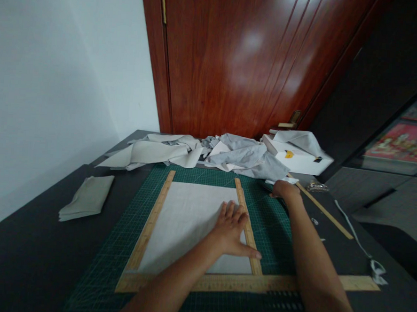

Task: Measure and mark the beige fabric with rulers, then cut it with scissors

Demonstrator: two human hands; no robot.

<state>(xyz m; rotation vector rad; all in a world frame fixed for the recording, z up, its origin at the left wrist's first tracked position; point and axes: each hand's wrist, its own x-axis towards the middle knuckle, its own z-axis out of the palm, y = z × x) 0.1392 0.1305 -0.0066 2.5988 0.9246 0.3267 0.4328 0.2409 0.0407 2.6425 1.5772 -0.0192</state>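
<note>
A white rectangular piece of cloth (190, 225) lies flat on a green cutting mat (106, 258). Wooden rulers border it: a left ruler (153, 218), a right ruler (240, 195) and a long ruler (236, 284) along the near edge. My left hand (231, 230) rests with fingers spread on the cloth's right side and the right ruler, its thumb reaching over that ruler. Farther off, at the mat's far right, my right hand (286, 191) is closed beside a small white scrap (292, 180). Something dark shows under its fingers, too unclear to name.
Crumpled fabric (247, 156) and pale cloth pieces (159, 150) lie along the back. A white box (300, 157) stands back right, before a wooden door (235, 59). Folded cloth (87, 198) lies left. Another wooden strip (325, 212) and a cord (354, 231) lie right.
</note>
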